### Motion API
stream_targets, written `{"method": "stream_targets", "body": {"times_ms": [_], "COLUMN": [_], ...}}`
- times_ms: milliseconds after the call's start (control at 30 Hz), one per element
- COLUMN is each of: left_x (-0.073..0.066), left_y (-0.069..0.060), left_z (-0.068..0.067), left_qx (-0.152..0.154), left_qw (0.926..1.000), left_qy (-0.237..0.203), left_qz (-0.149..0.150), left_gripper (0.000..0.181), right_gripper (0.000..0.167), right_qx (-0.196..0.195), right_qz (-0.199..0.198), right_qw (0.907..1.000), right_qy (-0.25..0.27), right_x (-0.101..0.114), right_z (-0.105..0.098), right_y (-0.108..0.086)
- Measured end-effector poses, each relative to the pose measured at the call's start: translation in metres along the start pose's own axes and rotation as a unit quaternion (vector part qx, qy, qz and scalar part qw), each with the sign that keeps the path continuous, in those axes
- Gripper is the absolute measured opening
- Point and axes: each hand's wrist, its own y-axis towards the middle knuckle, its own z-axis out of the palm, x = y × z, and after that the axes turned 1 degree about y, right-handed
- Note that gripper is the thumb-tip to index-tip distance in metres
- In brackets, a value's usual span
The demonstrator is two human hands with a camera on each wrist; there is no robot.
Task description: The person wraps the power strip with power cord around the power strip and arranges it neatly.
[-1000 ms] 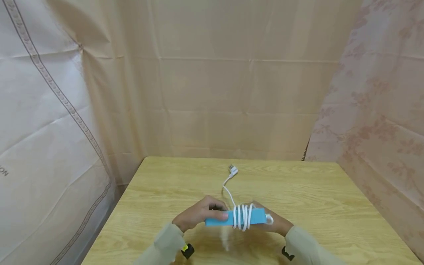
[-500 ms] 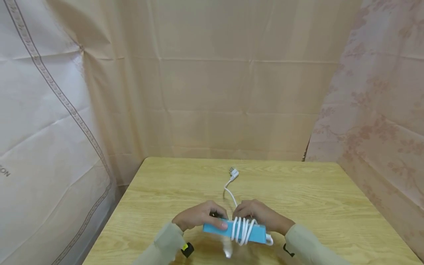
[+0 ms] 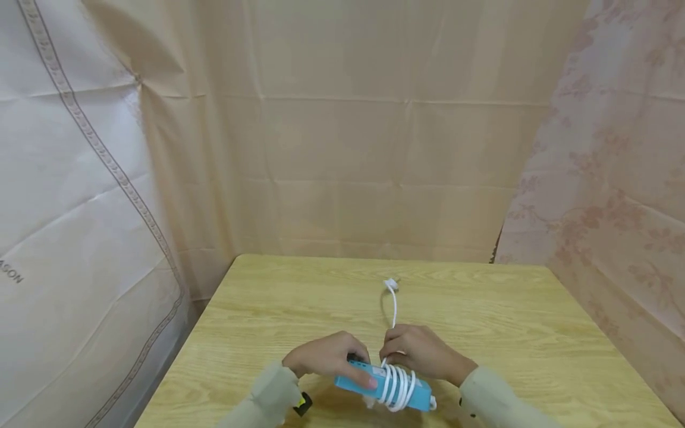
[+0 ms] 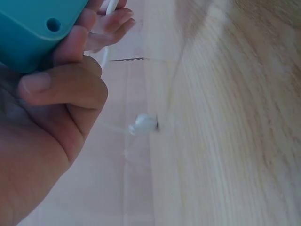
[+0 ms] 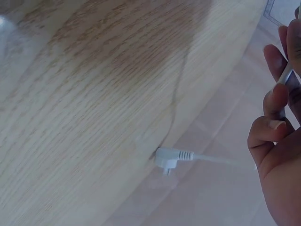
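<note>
A light blue power strip [image 3: 421,397] is tilted above the table, its right end lower. Several turns of white cord [image 3: 397,387] wrap around its middle. My left hand [image 3: 327,355] grips the strip's left part, thumb on top; in the left wrist view, curled fingers [image 4: 77,89] lie under the blue body. Just beyond the strip, my right hand [image 3: 425,355] pinches the cord between thumb and fingers, also seen in the right wrist view with the cord [image 5: 285,74]. Past that hand the cord's free length runs away to a white plug [image 3: 392,285].
The wood-grain table [image 3: 267,297] ends at a beige curtain [image 3: 342,178] behind, with a pale sheet [image 3: 80,238] at left and a floral one [image 3: 615,208] at right. A pale blurred thing [image 3: 369,402] shows beneath the strip. A black piece [image 3: 302,404] sits at the left sleeve.
The strip has tipped and come nearer, its right end sinking. My right hand has moved from behind the strip to the cord. The plug has swung right and turned.
</note>
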Motion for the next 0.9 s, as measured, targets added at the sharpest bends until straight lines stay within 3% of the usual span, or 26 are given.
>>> {"method": "stream_targets", "body": {"times_ms": [167, 367, 500, 667, 900], "left_x": [0.002, 0.001, -0.004, -0.012, -0.017], "left_y": [-0.003, -0.004, -0.003, 0.0, 0.001], "left_z": [0.002, 0.005, 0.004, 0.003, 0.003], "left_qx": [-0.007, -0.014, -0.024, -0.04, -0.043], "left_qw": [0.9998, 0.9998, 0.9966, 0.9827, 0.9762], "left_qy": [-0.015, 0.012, 0.079, 0.181, 0.212], "left_qz": [-0.008, -0.007, -0.002, 0.004, -0.008], "left_gripper": [0.02, 0.021, 0.025, 0.032, 0.033], "right_gripper": [0.007, 0.005, 0.005, 0.005, 0.012], "right_qx": [-0.006, -0.01, -0.013, -0.016, -0.027], "right_qz": [0.006, 0.013, 0.016, 0.027, 0.056], "right_qw": [0.9999, 0.9997, 0.9995, 0.9978, 0.9948], "right_qy": [-0.006, -0.015, -0.025, -0.059, -0.081], "right_x": [0.001, 0.003, 0.005, 0.008, 0.01], "right_z": [0.002, 0.003, 0.001, -0.004, -0.013], "right_y": [-0.001, -0.001, 0.0, 0.002, 0.002]}}
